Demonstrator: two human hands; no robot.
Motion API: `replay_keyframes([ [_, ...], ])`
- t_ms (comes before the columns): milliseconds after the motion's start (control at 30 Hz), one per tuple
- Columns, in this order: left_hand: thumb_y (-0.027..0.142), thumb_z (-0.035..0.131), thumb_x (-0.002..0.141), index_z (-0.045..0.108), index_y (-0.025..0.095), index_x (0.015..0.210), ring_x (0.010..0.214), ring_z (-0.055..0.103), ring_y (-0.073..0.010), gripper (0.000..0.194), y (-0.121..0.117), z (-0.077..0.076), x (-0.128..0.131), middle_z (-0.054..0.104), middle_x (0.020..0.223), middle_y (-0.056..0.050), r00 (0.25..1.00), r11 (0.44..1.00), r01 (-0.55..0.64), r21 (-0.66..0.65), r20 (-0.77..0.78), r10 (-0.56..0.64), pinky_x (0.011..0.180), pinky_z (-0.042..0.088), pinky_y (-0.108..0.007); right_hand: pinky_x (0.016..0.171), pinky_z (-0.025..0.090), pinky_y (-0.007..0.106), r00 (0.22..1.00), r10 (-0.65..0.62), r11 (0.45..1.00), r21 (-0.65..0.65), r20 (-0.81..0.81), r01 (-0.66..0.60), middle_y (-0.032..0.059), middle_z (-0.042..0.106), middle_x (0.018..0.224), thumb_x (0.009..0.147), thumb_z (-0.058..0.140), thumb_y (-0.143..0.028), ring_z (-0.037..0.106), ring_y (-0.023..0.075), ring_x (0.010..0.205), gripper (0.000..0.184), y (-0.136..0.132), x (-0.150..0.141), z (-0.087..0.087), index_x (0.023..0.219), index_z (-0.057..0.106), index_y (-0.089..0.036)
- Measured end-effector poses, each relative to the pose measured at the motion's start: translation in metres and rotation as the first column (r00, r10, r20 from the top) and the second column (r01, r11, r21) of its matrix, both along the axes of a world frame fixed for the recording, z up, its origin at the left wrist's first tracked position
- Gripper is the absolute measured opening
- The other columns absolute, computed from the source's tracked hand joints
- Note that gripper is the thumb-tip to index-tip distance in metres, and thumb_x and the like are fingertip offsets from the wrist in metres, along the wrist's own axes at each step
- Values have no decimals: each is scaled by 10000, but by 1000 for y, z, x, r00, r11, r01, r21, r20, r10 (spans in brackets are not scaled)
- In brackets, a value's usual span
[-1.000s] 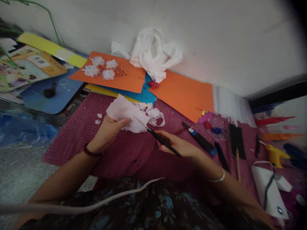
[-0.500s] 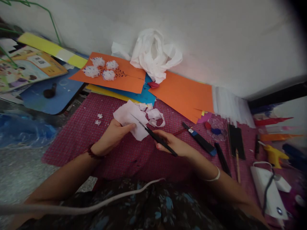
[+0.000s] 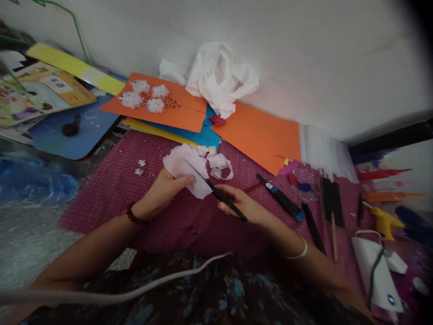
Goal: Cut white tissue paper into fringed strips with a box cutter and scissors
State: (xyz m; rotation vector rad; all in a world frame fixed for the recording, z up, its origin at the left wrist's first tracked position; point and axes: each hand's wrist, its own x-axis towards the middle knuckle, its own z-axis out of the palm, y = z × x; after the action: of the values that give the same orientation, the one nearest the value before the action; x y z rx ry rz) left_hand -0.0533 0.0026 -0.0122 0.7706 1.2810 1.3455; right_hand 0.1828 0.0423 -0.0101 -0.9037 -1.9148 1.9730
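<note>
My left hand (image 3: 158, 194) is closed on a piece of thin white paper (image 3: 187, 168), thumb on top, holding it just above the red checked cloth (image 3: 111, 194). My right hand (image 3: 243, 205) grips black scissors (image 3: 216, 192). Their blades point up and left and lie across the white paper. Small white paper scraps (image 3: 219, 163) lie on the cloth just beyond the paper.
Orange paper sheets (image 3: 260, 133) lie against the wall, one bearing white paper flowers (image 3: 145, 95). A crumpled white bag (image 3: 219, 76) sits behind. A blue-tipped black cutter (image 3: 280, 198), sticks, a yellow glue gun (image 3: 385, 219) and a white pouch (image 3: 375, 266) lie at right. Books (image 3: 40, 90) lie at left.
The white paper has turned and drawn in closer between my hands, and the scissor blades have slid further across it. Both hands shifted slightly toward each other.
</note>
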Motion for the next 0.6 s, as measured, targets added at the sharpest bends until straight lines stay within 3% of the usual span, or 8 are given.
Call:
replay_keyframes([
  [100,245,877,666,752,176,1007,980,708,-209,370,1,-3,0,783,1067,-65,1000,1000,-5,-2,31,6,953,555,-357,505,368,254,998,-26,995,-99,49,31,-46,505,738,831,730,-651,433,90,549,732,-3,0,-1,1324,564,-136],
  [167,281,878,670,749,178,980,914,707,-197,351,3,-4,-2,783,1009,-57,996,1000,-14,-5,86,15,884,570,-337,480,334,254,997,-48,992,-116,65,56,-52,506,738,819,745,-641,406,76,513,742,-4,0,0,1335,554,-143],
  [333,335,839,695,717,184,900,694,645,-148,282,11,2,-14,732,823,-19,984,997,-79,-4,159,78,648,539,-272,596,400,292,997,-50,998,-19,51,51,7,559,847,795,775,-588,473,124,669,682,-3,0,3,1276,603,-136],
  [467,243,802,676,705,182,803,627,584,-115,171,11,9,-20,694,745,3,990,995,-94,-23,105,96,605,475,-237,702,440,322,999,32,999,29,31,-33,46,574,967,803,760,-619,509,165,799,725,-2,2,6,1332,563,-163],
  [600,246,782,672,697,191,764,619,557,-124,137,7,13,-16,668,718,7,998,999,-36,-37,59,38,599,449,-251,701,427,320,992,122,992,18,6,-122,32,517,923,855,671,-711,484,169,805,739,0,3,7,1332,540,-161],
])
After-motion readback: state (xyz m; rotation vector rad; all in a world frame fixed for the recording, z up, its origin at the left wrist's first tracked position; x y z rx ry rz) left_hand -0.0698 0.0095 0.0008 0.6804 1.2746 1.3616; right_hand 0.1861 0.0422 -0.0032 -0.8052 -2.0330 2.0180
